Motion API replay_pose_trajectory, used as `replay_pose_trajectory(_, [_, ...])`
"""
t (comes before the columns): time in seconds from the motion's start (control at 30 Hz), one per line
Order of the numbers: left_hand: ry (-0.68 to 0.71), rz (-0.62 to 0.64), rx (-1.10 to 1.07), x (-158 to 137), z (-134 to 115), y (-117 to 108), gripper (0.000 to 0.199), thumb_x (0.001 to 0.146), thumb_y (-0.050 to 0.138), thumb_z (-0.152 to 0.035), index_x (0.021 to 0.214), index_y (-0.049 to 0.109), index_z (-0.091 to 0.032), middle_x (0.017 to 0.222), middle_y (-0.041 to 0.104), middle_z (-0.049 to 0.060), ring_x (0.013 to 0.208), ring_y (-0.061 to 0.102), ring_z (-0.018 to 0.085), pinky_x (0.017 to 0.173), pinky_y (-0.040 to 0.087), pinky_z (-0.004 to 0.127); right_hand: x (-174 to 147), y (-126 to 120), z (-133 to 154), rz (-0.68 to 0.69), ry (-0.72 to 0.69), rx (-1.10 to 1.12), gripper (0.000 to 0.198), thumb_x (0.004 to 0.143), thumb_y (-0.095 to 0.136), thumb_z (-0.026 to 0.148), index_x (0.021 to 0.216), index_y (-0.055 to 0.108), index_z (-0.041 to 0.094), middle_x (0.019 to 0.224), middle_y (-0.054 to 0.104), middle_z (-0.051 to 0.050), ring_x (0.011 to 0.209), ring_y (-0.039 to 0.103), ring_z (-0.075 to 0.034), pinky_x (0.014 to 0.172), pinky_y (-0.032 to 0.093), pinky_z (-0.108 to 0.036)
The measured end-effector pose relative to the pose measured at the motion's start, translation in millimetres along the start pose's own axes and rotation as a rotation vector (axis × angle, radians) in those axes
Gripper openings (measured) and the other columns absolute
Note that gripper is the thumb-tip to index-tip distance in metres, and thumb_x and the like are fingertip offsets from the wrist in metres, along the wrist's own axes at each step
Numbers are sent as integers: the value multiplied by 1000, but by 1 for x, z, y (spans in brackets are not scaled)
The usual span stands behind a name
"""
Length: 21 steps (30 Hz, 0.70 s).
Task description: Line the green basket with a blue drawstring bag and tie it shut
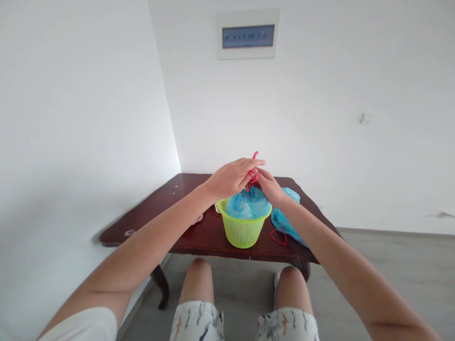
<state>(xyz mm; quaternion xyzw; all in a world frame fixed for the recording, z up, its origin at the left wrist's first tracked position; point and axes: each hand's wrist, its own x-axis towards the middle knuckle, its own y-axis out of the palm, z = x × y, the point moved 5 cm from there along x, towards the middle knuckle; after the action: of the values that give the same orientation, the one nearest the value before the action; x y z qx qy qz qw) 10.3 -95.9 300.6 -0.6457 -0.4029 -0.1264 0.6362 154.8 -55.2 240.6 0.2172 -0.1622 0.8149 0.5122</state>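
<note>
A yellow-green plastic basket (243,233) stands near the front edge of the dark red-brown table (192,241). Inside it sits a blue plastic bag (245,204), bunched together at the top, with a red drawstring (253,176) rising from its mouth. Both hands meet above the basket at that string. My left hand (232,176) is closed around the gathered neck and string, some fingers stretched over the top. From the other side my right hand (269,185) pinches the string, its fingertips partly hidden behind the left hand.
Right of the basket lies another blue plastic bag (284,222) with a red drawstring loop (278,237). A small pinkish item (197,219) shows left of the basket, partly behind my left forearm. White scraps (130,232) lie at the table's left. White walls stand behind and at left.
</note>
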Motion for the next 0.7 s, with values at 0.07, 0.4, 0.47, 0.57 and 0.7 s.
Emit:
replay_pose_trajectory(0.07, [58, 2, -82, -3, 0, 8, 53, 123, 47, -30, 173, 60, -32, 181, 61, 11, 168, 58, 30, 142, 42, 58, 1, -2, -6, -36, 12, 55, 57, 91, 87, 81, 85, 70, 27, 75, 70, 0, 73, 67, -19, 74, 58, -34])
replay_pose_trajectory(0.4, [230, 105, -16, -41, -28, 43, 43, 119, 57, -25, 154, 78, -37, 152, 83, 7, 164, 63, 31, 153, 11, 67, 14, -59, -35, -449, 134, 237, 42, 85, 98, 51, 86, 64, 26, 72, 60, 5, 63, 54, -12, 57, 49, -24])
replay_pose_trajectory(0.47, [218, 152, -65, -58, -34, 56, 38, 121, 54, -27, 145, 82, -33, 132, 89, 8, 136, 79, 30, 149, 28, 60, 16, -72, -45, -527, 194, 235, 42, 86, 96, 49, 82, 62, 25, 64, 50, 8, 55, 44, -10, 49, 39, -22])
replay_pose_trajectory(0.57, [90, 120, -182, -82, -31, 67, 44, 125, 42, -37, 133, 84, -31, 95, 85, 6, 105, 80, 30, 138, 45, 57, 13, -82, -55, -582, 218, 214, 41, 89, 93, 49, 81, 61, 24, 59, 41, 11, 50, 35, -7, 45, 30, -19])
replay_pose_trajectory(0.7, [-205, 1, -275, -102, -10, 66, 52, 127, 33, -54, 129, 80, -30, 76, 70, 2, 78, 69, 28, 108, 61, 51, 2, -81, -54, -585, 207, 166, 45, 89, 95, 58, 85, 65, 24, 61, 45, 10, 50, 39, -8, 47, 33, -20])
